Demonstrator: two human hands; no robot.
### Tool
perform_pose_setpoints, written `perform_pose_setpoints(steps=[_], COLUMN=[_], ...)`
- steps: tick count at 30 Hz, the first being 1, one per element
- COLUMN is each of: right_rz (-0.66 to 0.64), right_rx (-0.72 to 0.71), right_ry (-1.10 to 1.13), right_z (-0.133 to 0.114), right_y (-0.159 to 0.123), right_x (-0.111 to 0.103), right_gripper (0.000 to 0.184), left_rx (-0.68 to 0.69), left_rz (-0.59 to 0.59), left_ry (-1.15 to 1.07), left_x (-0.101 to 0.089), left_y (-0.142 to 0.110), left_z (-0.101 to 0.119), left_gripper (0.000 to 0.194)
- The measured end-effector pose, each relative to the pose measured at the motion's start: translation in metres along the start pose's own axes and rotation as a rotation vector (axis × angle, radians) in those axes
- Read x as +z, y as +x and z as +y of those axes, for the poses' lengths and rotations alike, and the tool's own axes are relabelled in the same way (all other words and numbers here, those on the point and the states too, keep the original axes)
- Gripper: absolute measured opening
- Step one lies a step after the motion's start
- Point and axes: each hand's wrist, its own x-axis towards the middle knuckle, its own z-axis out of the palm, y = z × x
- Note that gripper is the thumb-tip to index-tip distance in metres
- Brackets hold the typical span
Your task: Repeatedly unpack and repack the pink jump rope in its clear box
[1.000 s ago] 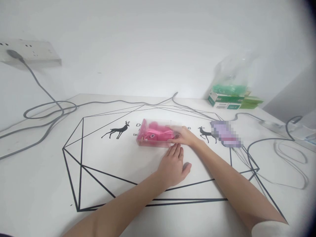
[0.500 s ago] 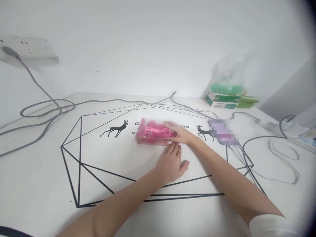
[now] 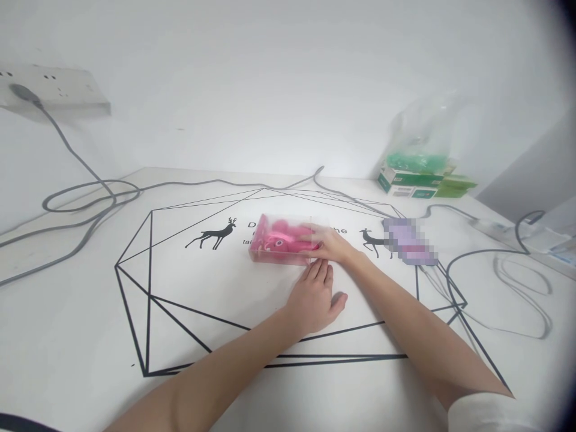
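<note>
Clear box (image 3: 257, 247) with pink item (image 3: 281, 240) inside lying mid-table (image 3: 216, 312); right hand (image 3: 324, 243) at its 3 o'clock end, cannot tell whether grasping; left hand (image 3: 311, 300) released, palm down, box's 5 o'clock; pixelated purple object (image 3: 408, 241) farther out, 3 o'clock

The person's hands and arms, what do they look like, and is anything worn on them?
The left hand and right hand are both bare: no gloves, watches or bracelets show. The left forearm has no sleeve in view. A plain whitish sleeve shows by the right elbow, cut off by the frame.
</note>
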Motion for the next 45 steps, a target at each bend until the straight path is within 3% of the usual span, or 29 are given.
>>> perform_pose_setpoints(steps=[17,26,28,33,40,45], right_rz=[0.067,-0.074,-0.079,-0.056,0.000,-0.053], right_rx=[0.046,0.079,0.087,0.107,0.090,0.091], right_ry=[-0.036,-0.076,-0.092,-0.090,-0.114,-0.233], right_z=[0.006,0.002,0.000,0.001,0.005,-0.001], right_y=[-0.032,-0.014,-0.011,-0.015,-0.032,-0.032], right_x=[-0.029,-0.026,-0.025,-0.026,-0.032,-0.035], right_gripper=[0.036,0.048,0.049,0.033,0.037,0.039], left_rx=[0.006,0.027,0.024,0.021,0.022,0.026], left_rz=[-0.014,0.017,0.008,-0.005,0.014,-0.003], left_ry=[0.013,0.017,0.020,0.026,0.026,0.039], left_x=[-0.004,-0.001,-0.001,-0.003,-0.003,-0.003], left_y=[0.001,0.000,0.000,0.001,0.001,0.001], left_z=[0.001,0.000,0.000,0.000,0.001,0.001], left_gripper=[0.066,0.065,0.064,0.064,0.062,0.064])
